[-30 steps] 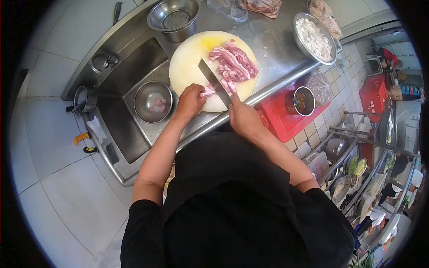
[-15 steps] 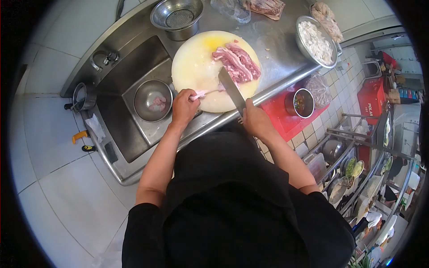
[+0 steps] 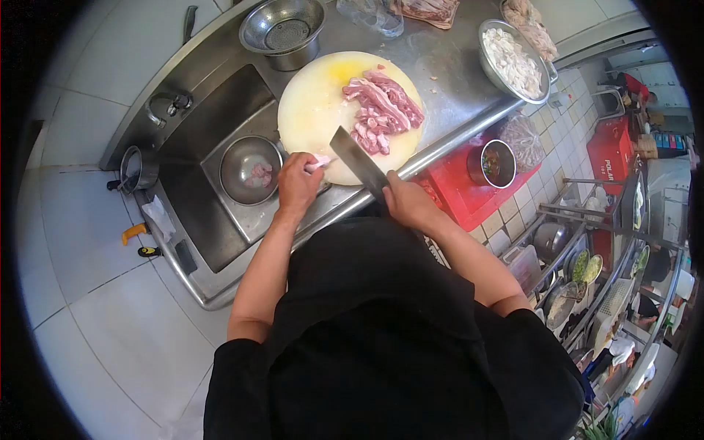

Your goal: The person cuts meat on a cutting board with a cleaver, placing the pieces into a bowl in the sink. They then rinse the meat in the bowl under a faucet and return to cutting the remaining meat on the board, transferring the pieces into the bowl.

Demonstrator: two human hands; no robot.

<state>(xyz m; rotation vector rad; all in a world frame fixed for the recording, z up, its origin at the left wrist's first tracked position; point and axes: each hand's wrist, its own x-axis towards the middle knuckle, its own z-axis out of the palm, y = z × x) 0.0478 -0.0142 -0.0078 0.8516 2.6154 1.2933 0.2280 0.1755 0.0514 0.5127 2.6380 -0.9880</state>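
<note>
My right hand grips a cleaver, its broad blade slanting up and left over the near part of the round cutting board. Between the fingers of my left hand, at the board's near left edge, is a pale pink strip of meat. The blade's edge lies close to the strip's right end. Further back on the board rests a pile of pink and white raw meat, some in long strips and some in short pieces.
Left of the board is a sink holding a steel bowl with meat scraps. A colander stands behind, and a bowl of white pieces at the back right. A pot sits over a red surface beside the counter edge.
The cleaver has moved left and nearer, away from the meat pile toward the strip in my left hand. The short pieces beside the pile now show uncovered. The view has shifted slightly.
</note>
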